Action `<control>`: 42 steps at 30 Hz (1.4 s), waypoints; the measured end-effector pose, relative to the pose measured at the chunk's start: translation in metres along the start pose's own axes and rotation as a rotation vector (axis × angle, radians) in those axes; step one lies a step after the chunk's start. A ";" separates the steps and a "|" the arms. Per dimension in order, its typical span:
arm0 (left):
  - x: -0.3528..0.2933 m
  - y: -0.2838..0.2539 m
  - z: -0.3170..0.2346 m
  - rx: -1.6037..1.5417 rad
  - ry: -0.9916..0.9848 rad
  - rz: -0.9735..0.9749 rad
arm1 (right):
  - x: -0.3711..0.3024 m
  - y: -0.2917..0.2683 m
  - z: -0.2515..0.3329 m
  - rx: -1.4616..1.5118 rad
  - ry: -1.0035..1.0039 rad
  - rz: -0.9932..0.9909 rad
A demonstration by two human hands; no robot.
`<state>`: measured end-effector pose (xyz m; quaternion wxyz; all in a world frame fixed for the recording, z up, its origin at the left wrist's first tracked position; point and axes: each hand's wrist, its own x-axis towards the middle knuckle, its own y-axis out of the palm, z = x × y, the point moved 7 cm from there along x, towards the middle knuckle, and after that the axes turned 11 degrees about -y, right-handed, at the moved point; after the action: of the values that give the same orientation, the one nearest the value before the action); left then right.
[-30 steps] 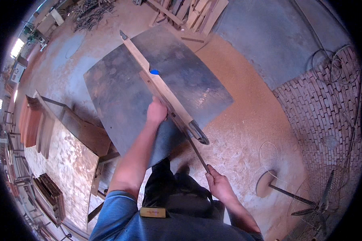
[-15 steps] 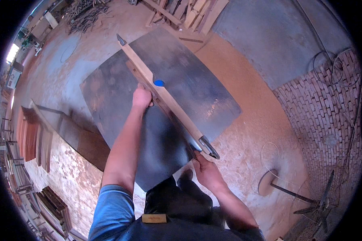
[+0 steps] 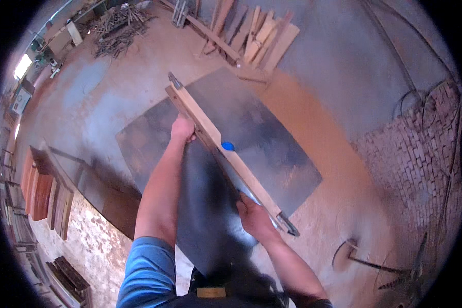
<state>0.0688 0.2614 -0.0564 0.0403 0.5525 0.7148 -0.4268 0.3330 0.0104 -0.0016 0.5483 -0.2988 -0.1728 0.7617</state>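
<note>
Held slantwise over a dark flat panel (image 3: pixel 272 138) is a long wooden bar (image 3: pixel 203 115). It has a pale notched upper strip, a darker strip along its near side and dark metal fittings at both ends. A round blue piece (image 3: pixel 228 146) sits at the notch near its middle. My left hand (image 3: pixel 183 128) is closed around the dark strip toward the far end; its fingertips are partly hidden. Farther down, my right hand (image 3: pixel 254 216) grips the near side, short of the lower metal fitting (image 3: pixel 287 224). Its fingers are partly hidden.
Loose boards (image 3: pixel 264 43) lean at the back, with a heap of scrap sticks (image 3: pixel 120 28) to their left. Reddish planks (image 3: pixel 40 192) stand at left. A round disc on a dark rod (image 3: pixel 341 255) is at lower right, below a brick stack (image 3: pixel 405 159).
The bar has shifted lower and right in the view. Along it, my right hand has moved away from the lower end, and my left hand is nearer the far end.
</note>
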 end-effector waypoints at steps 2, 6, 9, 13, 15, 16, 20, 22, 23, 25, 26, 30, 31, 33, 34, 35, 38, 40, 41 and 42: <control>0.004 -0.003 -0.005 0.010 -0.013 -0.017 | 0.022 0.003 0.011 -0.022 -0.013 0.015; 0.013 -0.009 -0.016 0.089 -0.003 0.025 | 0.031 0.008 0.035 -0.102 0.010 0.109; 0.035 -0.011 0.033 -0.296 -0.031 0.229 | -0.007 0.021 0.028 -0.117 0.028 0.210; -0.044 -0.018 0.073 -0.852 0.009 0.595 | -0.101 0.028 -0.027 -0.004 0.050 0.127; -0.117 -0.036 0.090 -0.969 0.129 0.646 | -0.132 0.026 -0.044 0.046 0.097 0.105; -0.140 -0.046 0.117 -1.002 0.110 0.613 | -0.146 0.028 -0.047 0.058 0.135 0.126; -0.229 -0.080 0.200 -1.014 0.019 0.373 | -0.161 0.034 -0.079 0.009 -0.037 0.037; -0.259 -0.098 0.252 -1.018 0.016 0.255 | -0.159 0.035 -0.082 -0.007 -0.082 0.032; -0.288 -0.114 0.262 -1.034 -0.020 0.142 | -0.156 0.034 -0.084 -0.016 -0.086 0.034; -0.317 -0.145 0.303 -1.019 0.006 0.012 | -0.148 0.039 -0.114 0.054 -0.124 -0.013; -0.333 -0.163 0.330 -1.015 0.008 -0.065 | -0.149 0.039 -0.114 0.019 -0.034 0.033; -0.403 -0.256 0.436 -0.834 -0.047 -0.578 | -0.161 0.033 -0.093 0.031 0.043 0.045; -0.428 -0.281 0.451 -0.635 -0.068 -0.750 | -0.166 0.028 -0.077 -0.011 0.123 0.086; -0.468 -0.324 0.484 -0.499 -0.142 -0.910 | -0.170 0.026 -0.058 0.003 0.149 0.062; -0.493 -0.346 0.493 -0.346 -0.223 -1.009 | -0.171 0.027 -0.052 0.000 0.184 0.064; -0.507 -0.366 0.514 -0.274 -0.299 -1.069 | -0.175 0.027 -0.048 -0.026 0.277 0.073; -0.550 -0.426 0.573 -0.127 -0.524 -1.210 | -0.174 0.041 0.028 -0.366 -0.210 0.141; -0.581 -0.471 0.624 -0.009 -0.588 -1.289 | -0.168 0.069 0.073 -0.334 -0.231 0.199; -0.590 -0.493 0.633 0.135 -0.655 -1.316 | -0.164 0.084 0.094 -0.341 -0.259 0.214; -0.604 -0.510 0.673 0.198 -0.674 -1.377 | -0.160 0.100 0.115 -0.345 -0.292 0.244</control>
<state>-0.3973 -0.6481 0.1262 -0.0683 -0.1753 0.8051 -0.5626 0.2211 -0.1664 0.0695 0.3624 -0.2932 -0.3401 0.8167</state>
